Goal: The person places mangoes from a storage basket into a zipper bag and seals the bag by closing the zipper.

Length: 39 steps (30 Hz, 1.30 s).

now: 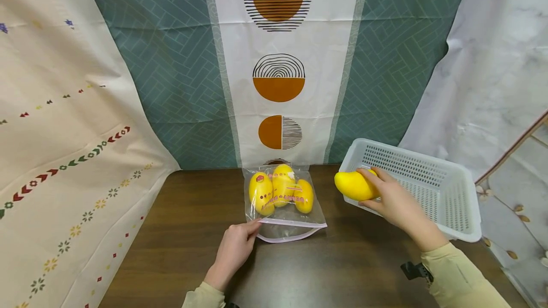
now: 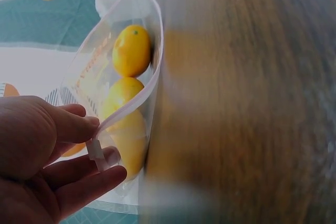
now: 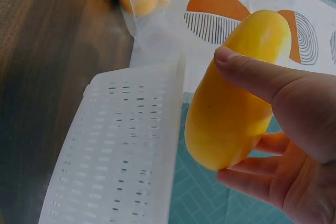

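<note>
A clear zip bag (image 1: 280, 232) with pink printing lies on the table, its mouth toward me and parted. Three yellow mangoes (image 1: 261, 194) are inside it. My left hand (image 1: 234, 247) pinches the left corner of the bag's mouth between thumb and fingers, at the slider, as the left wrist view shows. In my right hand (image 1: 396, 201) is another yellow mango (image 3: 236, 98), gripped with the thumb on one side and the fingers on the other. It is held up at the left rim of the white plastic basket (image 1: 464, 203), right of the bag.
The basket is perforated and stands at the right of the dark wooden table (image 1: 184, 232). A patterned cloth (image 1: 171, 84) hangs behind the table. Pale cloths hang at the left (image 1: 64, 156) and at the right (image 1: 501, 84).
</note>
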Each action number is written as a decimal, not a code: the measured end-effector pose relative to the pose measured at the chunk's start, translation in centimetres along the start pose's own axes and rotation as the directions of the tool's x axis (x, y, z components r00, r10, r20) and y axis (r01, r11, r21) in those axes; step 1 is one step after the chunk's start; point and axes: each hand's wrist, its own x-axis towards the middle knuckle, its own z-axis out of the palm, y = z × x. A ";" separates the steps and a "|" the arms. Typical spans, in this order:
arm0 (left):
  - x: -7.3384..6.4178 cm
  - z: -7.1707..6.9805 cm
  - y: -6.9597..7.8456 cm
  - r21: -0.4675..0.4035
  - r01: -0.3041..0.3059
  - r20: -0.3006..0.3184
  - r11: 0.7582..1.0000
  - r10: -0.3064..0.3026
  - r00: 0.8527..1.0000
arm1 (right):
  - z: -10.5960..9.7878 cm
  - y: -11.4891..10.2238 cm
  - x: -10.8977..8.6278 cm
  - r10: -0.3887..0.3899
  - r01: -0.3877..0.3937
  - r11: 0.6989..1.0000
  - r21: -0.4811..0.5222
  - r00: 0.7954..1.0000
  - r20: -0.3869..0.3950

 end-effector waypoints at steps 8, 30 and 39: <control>0.0 0.1 0.0 0.002 0.005 0.009 1.000 -0.005 1.000 | 0.1 -1.3 -0.6 -0.058 0.057 0.998 -0.017 0.996 -0.067; 0.1 0.2 -0.1 -0.021 -0.012 0.001 1.000 0.012 1.000 | 1.5 -4.6 -1.9 -0.078 0.078 0.997 -0.001 0.996 -0.047; 0.2 0.1 0.3 -0.035 -0.009 0.001 0.999 0.009 1.000 | 2.6 -5.5 -2.2 -0.090 0.092 0.995 0.029 0.995 -0.036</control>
